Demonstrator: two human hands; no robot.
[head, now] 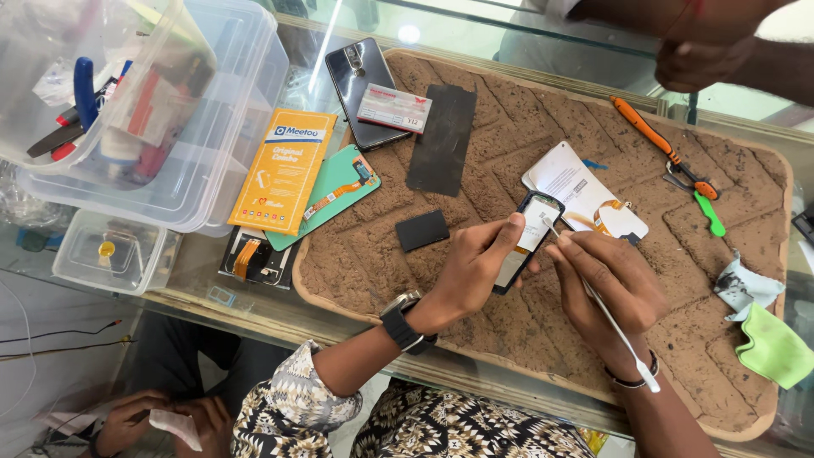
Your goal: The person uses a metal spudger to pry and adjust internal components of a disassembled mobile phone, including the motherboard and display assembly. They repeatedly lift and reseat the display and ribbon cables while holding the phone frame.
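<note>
My left hand (475,267) grips a small dark phone (529,239) with its back open, tilted above the brown work mat (509,356). My right hand (606,284) holds a thin white tool (623,339) like a pen, its tip touching the upper part of the phone. A black watch sits on my left wrist. Just behind the phone lies a white phone panel (577,191) with an orange flex cable.
On the mat lie a black pad (421,230), a dark strip (441,140), orange-handled tweezers (657,144), a green pry tool (710,214) and green cloth (773,346). Clear plastic boxes (161,110) stand left, beside an orange package (284,170). Another person's hand (704,59) is at top right.
</note>
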